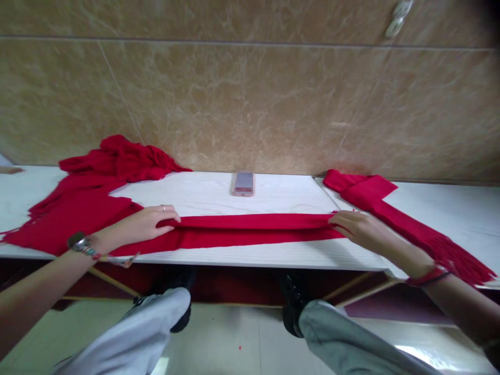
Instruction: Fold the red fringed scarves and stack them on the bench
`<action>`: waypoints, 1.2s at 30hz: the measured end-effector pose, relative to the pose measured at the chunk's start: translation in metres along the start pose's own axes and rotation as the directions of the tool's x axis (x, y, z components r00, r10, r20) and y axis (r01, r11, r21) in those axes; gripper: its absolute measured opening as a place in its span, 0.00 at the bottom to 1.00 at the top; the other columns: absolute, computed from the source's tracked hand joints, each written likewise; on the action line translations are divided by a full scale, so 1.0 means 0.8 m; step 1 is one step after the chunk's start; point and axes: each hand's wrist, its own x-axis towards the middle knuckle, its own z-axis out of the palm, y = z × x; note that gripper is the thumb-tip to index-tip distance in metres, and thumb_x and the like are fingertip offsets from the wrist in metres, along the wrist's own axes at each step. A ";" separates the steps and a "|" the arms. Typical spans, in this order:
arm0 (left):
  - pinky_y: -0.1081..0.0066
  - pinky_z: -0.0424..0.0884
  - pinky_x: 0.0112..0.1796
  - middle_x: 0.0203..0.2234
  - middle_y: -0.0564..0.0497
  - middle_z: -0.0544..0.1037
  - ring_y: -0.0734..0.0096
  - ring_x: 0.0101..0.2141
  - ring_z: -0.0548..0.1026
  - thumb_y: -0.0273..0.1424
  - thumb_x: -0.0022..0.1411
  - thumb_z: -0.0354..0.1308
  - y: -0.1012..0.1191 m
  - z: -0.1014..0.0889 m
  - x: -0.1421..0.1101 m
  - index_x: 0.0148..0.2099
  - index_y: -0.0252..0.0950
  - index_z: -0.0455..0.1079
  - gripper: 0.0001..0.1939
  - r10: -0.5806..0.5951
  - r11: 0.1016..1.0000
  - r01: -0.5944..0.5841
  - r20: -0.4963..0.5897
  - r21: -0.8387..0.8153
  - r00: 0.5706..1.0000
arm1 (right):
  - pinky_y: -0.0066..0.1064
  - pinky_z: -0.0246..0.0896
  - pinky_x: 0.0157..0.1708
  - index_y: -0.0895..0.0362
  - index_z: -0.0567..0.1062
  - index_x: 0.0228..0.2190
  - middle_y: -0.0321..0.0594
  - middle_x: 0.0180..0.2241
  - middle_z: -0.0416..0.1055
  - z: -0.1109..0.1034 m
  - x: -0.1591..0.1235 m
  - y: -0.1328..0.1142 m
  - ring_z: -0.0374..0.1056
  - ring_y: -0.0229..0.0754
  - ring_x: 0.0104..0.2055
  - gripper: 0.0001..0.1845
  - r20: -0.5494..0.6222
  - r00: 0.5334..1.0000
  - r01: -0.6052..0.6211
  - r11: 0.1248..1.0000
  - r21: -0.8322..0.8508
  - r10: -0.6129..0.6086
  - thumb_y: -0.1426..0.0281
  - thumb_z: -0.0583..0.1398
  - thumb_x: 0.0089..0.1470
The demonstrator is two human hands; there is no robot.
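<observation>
A long red scarf (pixel 253 230) lies stretched across the white tabletop, with a lengthwise fold along its far side. Near its left part, my left hand (pixel 156 221) pinches the folded edge between thumb and fingers. At the right end, my right hand (pixel 357 225) grips the same edge, fingers closed on the cloth. Beyond my left hand, the red fabric spreads wide and joins or overlaps a crumpled red heap (pixel 121 159); I cannot tell which. To the right of my right hand lies another red scarf (pixel 394 211), folded over at its far end and fringed at its near end.
A phone (pixel 244 184) rests at the back of the white table (pixel 285 194), near the brown marble-patterned wall (pixel 242 104). A white cable (pixel 398 20) is at the top right. My legs are below the table's front edge.
</observation>
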 end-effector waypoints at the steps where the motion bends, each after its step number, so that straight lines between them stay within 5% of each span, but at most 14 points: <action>1: 0.75 0.63 0.45 0.38 0.51 0.74 0.69 0.40 0.71 0.35 0.58 0.45 0.005 0.010 -0.009 0.40 0.40 0.71 0.14 0.008 1.000 -0.008 0.015 -0.002 1.000 | 0.36 0.63 0.38 0.55 0.74 0.33 0.46 0.34 0.73 0.005 -0.009 -0.004 0.68 0.45 0.36 0.16 -0.002 1.000 0.007 1.000 -0.016 -0.007 0.71 0.47 0.56; 7: 0.73 0.62 0.47 0.42 0.50 0.73 0.67 0.44 0.70 0.31 0.59 0.43 0.009 0.044 -0.027 0.44 0.39 0.71 0.17 0.001 0.999 -0.002 0.018 0.035 1.000 | 0.36 0.63 0.37 0.58 0.75 0.31 0.47 0.32 0.73 0.022 -0.025 -0.011 0.68 0.44 0.34 0.18 -0.031 0.999 0.034 0.995 -0.089 -0.037 0.73 0.47 0.57; 14: 0.68 0.62 0.49 0.43 0.50 0.72 0.65 0.44 0.69 0.30 0.60 0.43 0.004 0.046 -0.031 0.47 0.43 0.71 0.19 0.015 0.997 -0.016 0.013 0.081 1.000 | 0.40 0.62 0.41 0.58 0.75 0.35 0.49 0.34 0.74 0.009 -0.020 -0.011 0.68 0.47 0.38 0.21 -0.039 0.999 0.012 0.992 -0.124 -0.017 0.74 0.44 0.58; 20: 0.68 0.62 0.50 0.40 0.51 0.72 0.66 0.45 0.69 0.20 0.56 0.47 0.016 0.047 -0.035 0.52 0.50 0.67 0.26 0.092 0.988 -0.096 0.036 0.122 0.995 | 0.39 0.63 0.41 0.59 0.75 0.34 0.48 0.35 0.74 0.023 -0.028 0.000 0.69 0.45 0.38 0.20 -0.061 0.995 0.070 0.985 -0.158 -0.081 0.75 0.44 0.58; 25: 0.69 0.64 0.48 0.39 0.50 0.72 0.69 0.42 0.69 0.18 0.57 0.45 0.017 0.044 -0.035 0.52 0.47 0.67 0.26 0.202 0.967 -0.198 -0.008 0.160 0.979 | 0.35 0.64 0.38 0.61 0.75 0.33 0.48 0.34 0.74 0.024 -0.032 0.003 0.69 0.45 0.37 0.17 -0.119 0.977 0.147 0.960 -0.237 -0.179 0.78 0.46 0.56; 29: 0.71 0.64 0.47 0.39 0.51 0.73 0.69 0.42 0.70 0.19 0.56 0.44 0.015 0.042 -0.030 0.47 0.44 0.71 0.23 0.167 0.983 -0.163 -0.051 0.086 0.985 | 0.35 0.64 0.37 0.61 0.75 0.33 0.48 0.33 0.75 0.019 -0.033 0.002 0.70 0.45 0.35 0.15 -0.205 0.966 0.100 0.959 -0.264 -0.157 0.77 0.48 0.56; 36: 0.71 0.59 0.52 0.42 0.55 0.74 0.68 0.48 0.67 0.16 0.51 0.43 0.024 0.031 -0.024 0.45 0.41 0.71 0.25 0.151 0.988 -0.151 0.089 -0.012 0.985 | 0.36 0.65 0.39 0.61 0.75 0.35 0.48 0.35 0.75 0.024 -0.043 0.005 0.70 0.46 0.37 0.16 -0.131 0.979 0.122 0.963 -0.241 -0.157 0.78 0.48 0.54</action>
